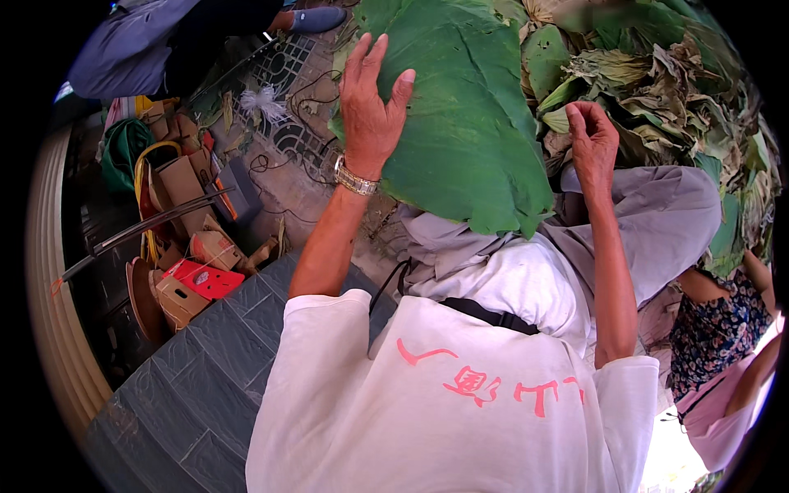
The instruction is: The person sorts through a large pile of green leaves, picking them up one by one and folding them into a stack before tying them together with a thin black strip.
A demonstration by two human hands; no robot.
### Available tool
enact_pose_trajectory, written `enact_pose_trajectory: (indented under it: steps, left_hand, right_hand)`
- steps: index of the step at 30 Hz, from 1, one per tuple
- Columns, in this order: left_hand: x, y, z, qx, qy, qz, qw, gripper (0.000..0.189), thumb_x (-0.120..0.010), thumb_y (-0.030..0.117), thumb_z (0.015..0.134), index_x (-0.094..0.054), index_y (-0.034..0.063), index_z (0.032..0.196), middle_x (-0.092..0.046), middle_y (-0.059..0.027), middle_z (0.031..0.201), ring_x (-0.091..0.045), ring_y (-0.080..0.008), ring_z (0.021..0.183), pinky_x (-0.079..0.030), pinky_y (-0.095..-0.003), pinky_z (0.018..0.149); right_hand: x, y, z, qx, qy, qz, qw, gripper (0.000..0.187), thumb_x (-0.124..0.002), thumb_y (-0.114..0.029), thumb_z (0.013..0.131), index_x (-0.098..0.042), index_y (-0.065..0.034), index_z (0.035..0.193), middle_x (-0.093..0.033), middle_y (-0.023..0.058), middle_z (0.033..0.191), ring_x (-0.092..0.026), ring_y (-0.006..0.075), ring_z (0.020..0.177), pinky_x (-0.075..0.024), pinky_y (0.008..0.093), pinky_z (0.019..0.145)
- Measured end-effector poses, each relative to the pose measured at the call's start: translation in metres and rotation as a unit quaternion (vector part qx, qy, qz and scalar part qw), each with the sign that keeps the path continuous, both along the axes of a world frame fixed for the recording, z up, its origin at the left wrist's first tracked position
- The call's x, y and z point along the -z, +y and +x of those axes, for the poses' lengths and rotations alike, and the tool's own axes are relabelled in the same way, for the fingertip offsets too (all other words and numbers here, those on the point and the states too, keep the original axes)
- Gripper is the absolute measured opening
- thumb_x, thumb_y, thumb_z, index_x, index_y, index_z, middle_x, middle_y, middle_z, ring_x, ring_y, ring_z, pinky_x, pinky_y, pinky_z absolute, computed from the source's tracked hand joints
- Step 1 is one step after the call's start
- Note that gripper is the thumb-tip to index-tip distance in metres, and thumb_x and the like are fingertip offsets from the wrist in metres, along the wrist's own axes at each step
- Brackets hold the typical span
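Observation:
A large green leaf (pixel 462 117), apparently a lotus leaf, is spread above my lap with its ragged near edge by my knees. My left hand (pixel 373 101) is over the leaf's left margin, fingers extended and thumb apart, holding nothing; whether the palm presses on the leaf is hidden. To the right of the leaf, my right hand (pixel 592 135) has curled fingers with the thumb tip close to them, and nothing shows in its grasp. Just behind that hand lies a folded pale-green leaf (pixel 556 119), part of a heap of dry and green leaves (pixel 653 92).
Cardboard boxes (pixel 185 185), a red packet (pixel 206 280) and a metal rod (pixel 148 231) lie at left. Cords (pixel 302 111) and white plastic strands (pixel 264 103) are on the paving. One person's leg (pixel 228 37) is at upper left; another person (pixel 709 339) is at right.

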State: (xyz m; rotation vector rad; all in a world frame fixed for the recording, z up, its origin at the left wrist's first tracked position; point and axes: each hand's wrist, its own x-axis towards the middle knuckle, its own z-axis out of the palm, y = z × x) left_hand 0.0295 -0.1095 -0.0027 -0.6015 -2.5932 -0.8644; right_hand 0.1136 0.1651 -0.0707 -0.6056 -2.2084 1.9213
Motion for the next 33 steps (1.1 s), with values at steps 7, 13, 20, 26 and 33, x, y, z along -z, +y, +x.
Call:
enact_pose_trajectory:
  steps: [7,13,20,26,33]
  left_hand:
    - [0.001,-0.084,0.015,-0.097,-0.229,0.095,0.964,0.031,-0.064,0.021,0.084,-0.064,-0.0035,0.103,-0.068,-0.0142,0.086,-0.065,-0.021,0.079,-0.05,-0.0318,0.073]
    - [-0.019,-0.094,0.042,-0.104,-0.25,0.133,0.953,0.024,-0.065,0.013,0.083,-0.065,-0.0024,0.102,-0.067,-0.0075,0.085,-0.06,-0.0104,0.075,-0.048,-0.025,0.069]
    - [-0.033,-0.085,0.065,-0.092,-0.251,0.159,0.95,0.026,-0.063,0.007,0.084,-0.063,-0.0009,0.109,-0.065,-0.003,0.092,-0.058,-0.0072,0.079,-0.048,-0.023,0.071]
    - [-0.033,-0.092,0.067,-0.094,-0.28,0.256,0.921,0.028,-0.061,-0.003,0.082,-0.062,-0.0016,0.11,-0.064,-0.0037,0.089,-0.058,-0.0057,0.079,-0.047,-0.0194,0.068]
    - [-0.04,-0.097,0.063,-0.076,-0.315,0.379,0.867,0.026,-0.062,-0.001,0.082,-0.062,-0.0028,0.108,-0.065,-0.005,0.086,-0.06,-0.0072,0.078,-0.048,-0.0197,0.067]
  right_hand:
    - [-0.081,-0.085,0.012,-0.229,0.219,0.219,0.923,0.029,-0.069,-0.004,0.073,-0.058,-0.0031,0.1,-0.057,0.011,0.093,-0.057,0.0263,0.08,-0.0465,0.0343,0.069]
    - [-0.095,-0.143,0.023,-0.36,0.219,0.315,0.85,0.055,-0.075,-0.015,0.063,-0.052,-0.0091,0.113,-0.05,0.0119,0.112,-0.049,0.0283,0.101,-0.0402,0.039,0.081]
    - [-0.069,-0.177,0.013,-0.324,0.24,0.445,0.799,0.049,-0.071,-0.014,0.063,-0.053,-0.01,0.108,-0.049,0.0111,0.108,-0.049,0.0258,0.093,-0.038,0.0368,0.078]
    - [-0.081,-0.189,0.012,-0.355,0.24,0.409,0.806,0.049,-0.073,-0.014,0.061,-0.052,-0.011,0.106,-0.049,0.0102,0.108,-0.049,0.026,0.094,-0.0371,0.0381,0.079]
    - [-0.092,-0.195,0.009,-0.321,0.253,0.376,0.832,0.052,-0.075,-0.012,0.058,-0.052,-0.0113,0.105,-0.048,0.0091,0.11,-0.049,0.0267,0.102,-0.0371,0.0404,0.085]
